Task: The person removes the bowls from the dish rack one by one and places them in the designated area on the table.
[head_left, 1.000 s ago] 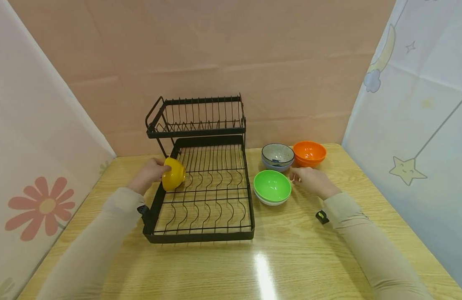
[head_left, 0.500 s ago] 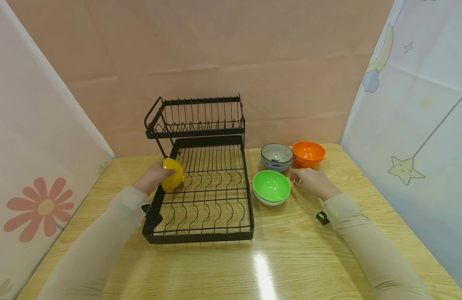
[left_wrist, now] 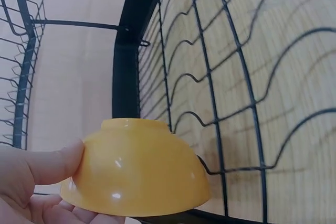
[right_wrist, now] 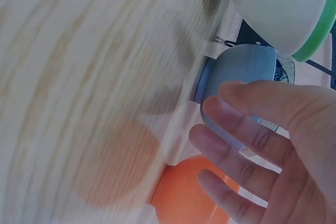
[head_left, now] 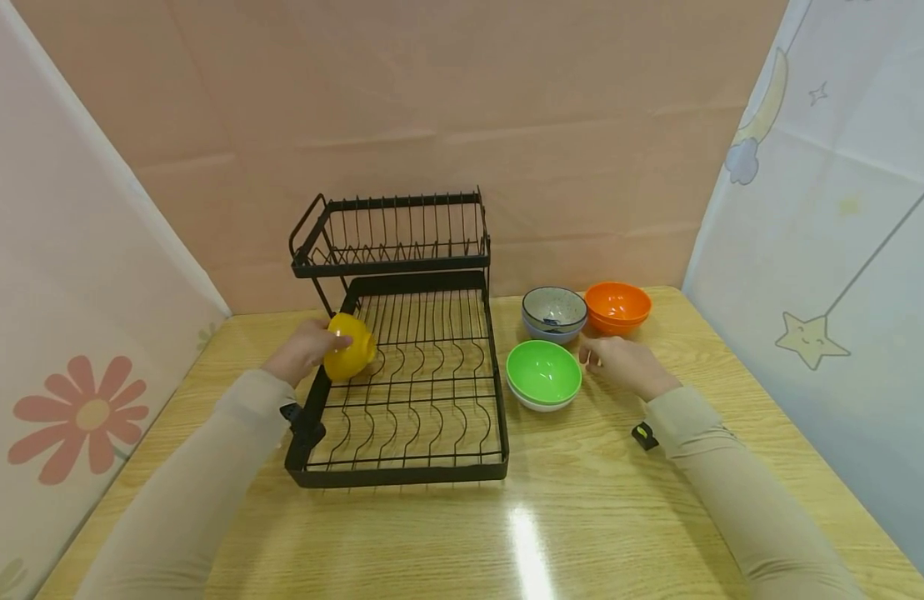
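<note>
My left hand (head_left: 306, 348) pinches a yellow bowl (head_left: 349, 348) by its rim, the thumb on the outside wall and the other fingers inside. The bowl stands on its side at the left edge of the black dish rack (head_left: 400, 475), its foot facing right over the lower wires. In the left wrist view the yellow bowl (left_wrist: 139, 169) shows its smooth outer wall. My right hand (head_left: 622, 364) hovers over the table with loosely bent fingers and holds nothing. Nearest to it are a green bowl (head_left: 544, 372) stacked in a white one, and a speckled bowl (head_left: 555, 308) stacked in a blue one.
Two stacked orange bowls (head_left: 617, 307) stand behind the right hand. The rack's upper tier (head_left: 392, 265) rises over the back of its lower tray. A pink cloth (head_left: 462, 125) hangs behind the wooden table (head_left: 402, 542), with patterned cloths at both sides.
The left hand and the yellow bowl have shifted slightly, and the bowl's foot now points a little farther right. The right hand stays in nearly the same spot.
</note>
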`<state>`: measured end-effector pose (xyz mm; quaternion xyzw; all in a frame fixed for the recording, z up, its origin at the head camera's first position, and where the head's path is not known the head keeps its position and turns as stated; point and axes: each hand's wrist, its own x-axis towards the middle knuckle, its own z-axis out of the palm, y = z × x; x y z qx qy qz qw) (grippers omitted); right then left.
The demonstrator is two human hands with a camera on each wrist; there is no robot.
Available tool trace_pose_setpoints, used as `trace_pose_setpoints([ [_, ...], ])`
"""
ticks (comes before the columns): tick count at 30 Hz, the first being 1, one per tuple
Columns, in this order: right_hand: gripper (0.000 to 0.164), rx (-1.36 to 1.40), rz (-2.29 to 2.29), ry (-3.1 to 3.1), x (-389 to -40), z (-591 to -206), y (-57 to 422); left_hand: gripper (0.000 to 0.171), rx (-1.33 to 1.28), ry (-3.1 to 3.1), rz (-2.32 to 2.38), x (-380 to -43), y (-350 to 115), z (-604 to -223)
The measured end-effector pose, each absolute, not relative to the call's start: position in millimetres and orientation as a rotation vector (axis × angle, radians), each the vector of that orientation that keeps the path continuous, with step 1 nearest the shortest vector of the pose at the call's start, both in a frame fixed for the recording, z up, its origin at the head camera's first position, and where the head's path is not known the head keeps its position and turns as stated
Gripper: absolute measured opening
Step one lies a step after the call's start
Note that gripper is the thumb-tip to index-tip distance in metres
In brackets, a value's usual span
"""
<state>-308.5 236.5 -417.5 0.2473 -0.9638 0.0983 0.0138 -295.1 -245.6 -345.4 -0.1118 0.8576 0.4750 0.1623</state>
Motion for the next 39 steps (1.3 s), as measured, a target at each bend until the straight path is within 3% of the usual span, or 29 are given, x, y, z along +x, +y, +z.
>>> trace_pose_setpoints([
  [8,0.013,0.745,0.299,-3.005,-308,-417,238,0.059,-0.087,2.609,1.153,-284,-218,-328],
  [13,0.013,0.747,0.284,-3.001,-308,-416,239,0.046,0.246,2.664,1.1,-271,-187,-317],
  [19,0.012,0.756,0.285,-3.007,-308,-413,239,0.041,0.622,2.807,0.837,-246,-144,-298],
  [30,0.01,0.734,0.279,-3.016,-307,-411,240,0.018,1.725,3.278,-0.012,-217,-104,-311],
  [39,0.011,0.707,0.277,-3.036,-306,-413,241,0.019,1.887,3.207,-0.153,-218,-102,-335],
])
